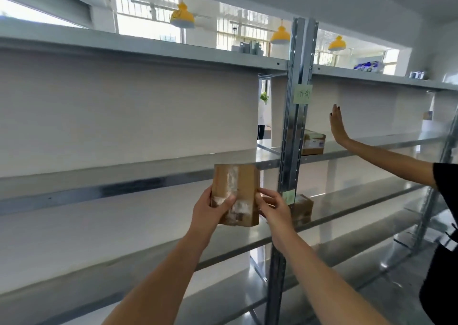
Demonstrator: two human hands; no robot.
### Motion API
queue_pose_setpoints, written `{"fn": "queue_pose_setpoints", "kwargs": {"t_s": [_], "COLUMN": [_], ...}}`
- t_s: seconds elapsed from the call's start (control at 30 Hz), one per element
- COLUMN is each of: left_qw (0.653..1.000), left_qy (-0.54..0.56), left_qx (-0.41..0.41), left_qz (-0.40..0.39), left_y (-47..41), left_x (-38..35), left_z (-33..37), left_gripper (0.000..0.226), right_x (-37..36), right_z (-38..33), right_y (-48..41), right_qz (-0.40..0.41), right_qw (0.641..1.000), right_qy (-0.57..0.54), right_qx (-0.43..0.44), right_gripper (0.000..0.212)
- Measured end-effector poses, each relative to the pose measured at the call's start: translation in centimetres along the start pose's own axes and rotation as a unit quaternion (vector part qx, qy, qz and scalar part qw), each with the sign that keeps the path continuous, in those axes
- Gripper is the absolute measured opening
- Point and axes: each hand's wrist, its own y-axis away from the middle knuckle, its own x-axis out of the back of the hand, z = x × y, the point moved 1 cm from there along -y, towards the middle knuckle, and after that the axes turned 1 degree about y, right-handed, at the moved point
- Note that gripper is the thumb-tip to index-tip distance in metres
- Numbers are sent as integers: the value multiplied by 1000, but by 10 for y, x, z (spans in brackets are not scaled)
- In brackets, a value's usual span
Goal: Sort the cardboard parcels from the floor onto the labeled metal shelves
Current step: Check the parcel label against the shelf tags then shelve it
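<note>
- Bright daylight comes from the far windows (148,14) above the top shelf; their panes are blown out white.
- Glare streaks the metal shelves (371,200) low on the right.
- Straight lines bow toward the edges, wide-angle distortion.
- The whole view is slightly soft; shadows are faint and diffuse.

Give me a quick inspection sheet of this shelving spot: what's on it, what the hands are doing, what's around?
Surface: metal shelves, mostly bare, shiny.
Job's things: taped cardboard parcel held up before the shelves; second parcel on the right bay's upper shelf; third parcel on the shelf below.
Labels: green note and lower green note on the upright post.
Clutter: nothing seen.
Hands: left hand and right hand both grip the held parcel.
Cables: nothing seen.
Surroundings: another person's raised hand; yellow lamps beyond.
</note>
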Motion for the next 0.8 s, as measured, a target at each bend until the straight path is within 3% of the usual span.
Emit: {"fn": "queue_pose_setpoints", "kwargs": {"t_s": [0.2, 0.33, 0.47, 0.57, 0.8], "left_qw": [998, 999, 991, 981, 983], "left_qy": [48, 30, 62, 69, 16], "left_qx": [30, 17, -6, -23, -43], "left_qz": [-14, 16, 118, 180, 180], "left_y": [-14, -23, -31, -34, -28], "left_x": [22, 20, 14, 10, 10], "left_z": [-5, 7, 13, 18, 36], "left_gripper": [59, 39, 51, 39, 29], "right_x": [-18, -21, -25, -27, -32], "right_z": [5, 2, -14, -29, -44], "right_y": [-18, -35, -53, -63, -71], "right_qz": [-94, -136, -171, -182, -203], "right_qw": [992, 987, 983, 981, 975], "right_qy": [-33, -51, -51, -61, -73], "right_qx": [-76, -65, -47, -40, -44], "right_gripper": [61, 76, 49, 42, 8]}}
